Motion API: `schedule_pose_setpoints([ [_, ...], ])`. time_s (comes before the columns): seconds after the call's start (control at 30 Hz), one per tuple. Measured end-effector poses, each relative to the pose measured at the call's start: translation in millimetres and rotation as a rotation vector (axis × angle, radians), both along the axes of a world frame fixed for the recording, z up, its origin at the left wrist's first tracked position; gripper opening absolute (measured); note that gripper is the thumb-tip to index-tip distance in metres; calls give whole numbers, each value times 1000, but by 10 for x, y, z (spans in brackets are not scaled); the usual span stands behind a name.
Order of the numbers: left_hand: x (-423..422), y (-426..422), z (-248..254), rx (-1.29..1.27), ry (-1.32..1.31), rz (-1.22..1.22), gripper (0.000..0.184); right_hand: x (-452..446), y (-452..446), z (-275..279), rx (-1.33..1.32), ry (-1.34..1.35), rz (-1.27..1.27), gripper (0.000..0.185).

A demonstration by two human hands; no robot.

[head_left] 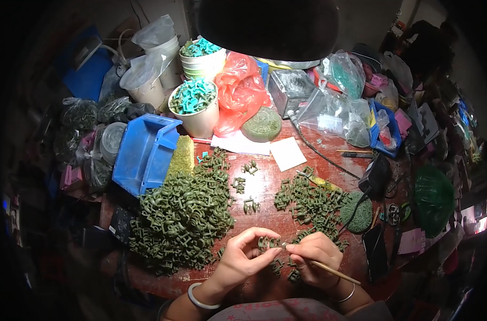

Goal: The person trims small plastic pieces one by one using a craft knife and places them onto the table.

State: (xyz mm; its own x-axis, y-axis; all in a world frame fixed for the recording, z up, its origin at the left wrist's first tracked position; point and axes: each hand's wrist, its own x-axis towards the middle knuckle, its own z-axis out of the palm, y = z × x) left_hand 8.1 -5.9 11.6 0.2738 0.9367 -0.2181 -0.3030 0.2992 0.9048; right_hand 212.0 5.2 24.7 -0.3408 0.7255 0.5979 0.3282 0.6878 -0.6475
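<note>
My left hand (250, 253) pinches a small dark green piece (269, 243) between thumb and fingertips. In my right hand (317, 258) is a thin tool with a wooden handle (337, 273), its tip touching or very near the green piece. To the left lies a large heap of similar green pieces (182, 219); a smaller heap (310, 203) lies to the right, reaching down beside my right hand. A few separate pieces (251, 205) rest on the red table (254, 227) between the heaps.
Behind the left heap, a blue bin (144, 155) leans by a yellow-green block (181, 155). White buckets (199, 120) hold turquoise and green pieces. A round green pad (356, 212), a cable (329, 158), a black phone (375, 251) and plastic bags (342, 75) are at the right and back.
</note>
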Motion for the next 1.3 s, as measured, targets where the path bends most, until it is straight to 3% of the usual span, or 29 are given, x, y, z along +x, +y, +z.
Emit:
schedule_pose_setpoints([
  [0.4,-68,19,-146,-74,-147,-83,28,5,-3,2,33,11,-19,20],
  [0.5,18,8,-87,-83,-257,4,22,16,-11,-25,-15,27,10,20],
  [0.63,-20,48,-32,-95,-170,-57,18,30,6,-12,-51,46,20,16],
  [0.73,-1,59,3,-162,-85,127,9,4,-52,-90,-318,280,-154,13],
  [0.83,-65,82,-80,-230,-137,233,25,28,38,-118,-311,100,-358,12],
  [0.97,-41,48,-71,-248,-90,160,30,-4,181,-108,-11,-429,-168,32],
  [1.03,9,61,24,-285,-9,210,32,-86,180,-143,-34,-509,-135,40],
  [1.17,20,68,-54,-242,-35,207,27,-8,155,-370,17,-577,-157,39],
  [1.27,-336,121,-414,-194,-300,-70,17,-7,109,-369,63,-598,-120,34],
  [1.3,-453,-154,-1313,90,-287,-8,47,-11,100,-394,73,-586,-112,33],
])
